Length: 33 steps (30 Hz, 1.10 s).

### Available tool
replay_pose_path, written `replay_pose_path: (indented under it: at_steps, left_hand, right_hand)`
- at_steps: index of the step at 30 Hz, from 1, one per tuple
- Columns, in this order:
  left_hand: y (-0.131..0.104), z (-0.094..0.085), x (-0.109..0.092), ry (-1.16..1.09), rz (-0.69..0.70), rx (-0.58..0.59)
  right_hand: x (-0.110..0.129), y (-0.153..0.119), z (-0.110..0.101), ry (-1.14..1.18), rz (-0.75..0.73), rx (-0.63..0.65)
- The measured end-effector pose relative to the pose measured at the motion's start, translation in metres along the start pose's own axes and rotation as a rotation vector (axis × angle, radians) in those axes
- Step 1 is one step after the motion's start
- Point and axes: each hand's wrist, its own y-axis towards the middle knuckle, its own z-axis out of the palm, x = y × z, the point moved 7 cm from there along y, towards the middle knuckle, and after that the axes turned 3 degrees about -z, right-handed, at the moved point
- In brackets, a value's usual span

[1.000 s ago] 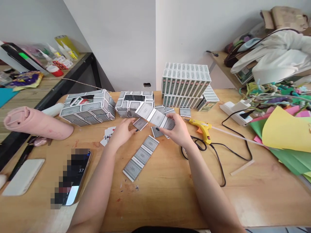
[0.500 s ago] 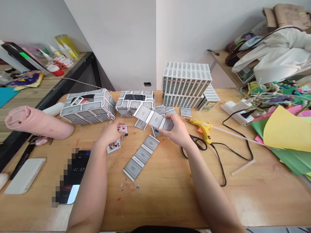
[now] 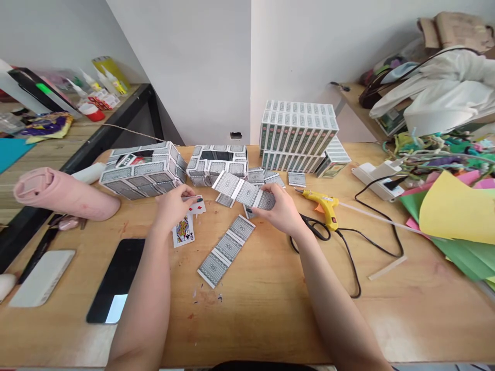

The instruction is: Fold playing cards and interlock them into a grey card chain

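Observation:
Between the fingers of my left hand [image 3: 176, 203] is a red diamond card [image 3: 197, 206], tilted up off the table. A queen card [image 3: 183, 231] lies face up just below it. My right hand [image 3: 280, 208] grips a joined strip of patterned cards [image 3: 245, 194], held above other cards. Another card strip [image 3: 227, 251] rests diagonally on the table between my forearms. More loose cards [image 3: 256, 175] lie face down behind the held strip. Two boxes covered in cards, a long one [image 3: 141, 172] and a shorter one [image 3: 217, 167], stand at the back.
Stacked card packs [image 3: 297, 134] stand at the back. On the right are a yellow glue gun [image 3: 327, 207], black scissors [image 3: 317, 226], a power strip [image 3: 377, 179] and coloured sheets [image 3: 460, 206]. A phone [image 3: 116, 281], a white slab [image 3: 42, 278] and a pink roll [image 3: 69, 196] lie left.
My left hand has lifted and tilted the diamond card, showing more of the queen beneath. The phone's screen has gone dark. My right hand holds its strip almost as before.

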Motion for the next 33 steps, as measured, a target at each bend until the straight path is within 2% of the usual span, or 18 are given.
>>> replay_pose_path:
  at_steps: [8,15,19,24,29,30,33]
  left_hand:
    - [0.001,-0.010,0.003,-0.042,0.008,-0.075]
    - [0.003,-0.002,0.006,-0.095,0.056,-0.010]
    - [0.005,0.003,0.004,-0.004,0.104,0.022]
    - [0.002,-0.008,0.001,-0.042,0.090,-0.064]
    - [-0.006,-0.026,-0.001,-0.236,-0.038,-0.198]
    - [-0.007,-0.024,-0.005,-0.296,-0.035,-0.179]
    - [-0.011,-0.005,-0.026,-0.482,-0.006,0.017]
  right_hand:
    - [0.002,0.000,-0.001,0.001,-0.007,0.012]
    - [0.004,0.001,-0.007,-0.002,-0.016,0.000]
    - [0.004,0.000,-0.008,-0.006,-0.020,-0.003]
    - [0.004,0.000,-0.005,0.009,-0.018,0.014]
    - [0.007,-0.001,-0.003,0.054,-0.029,-0.018]
    - [0.010,-0.001,-0.003,0.075,-0.039,-0.026]
    - [0.020,-0.002,0.001,0.183,-0.068,-0.009]
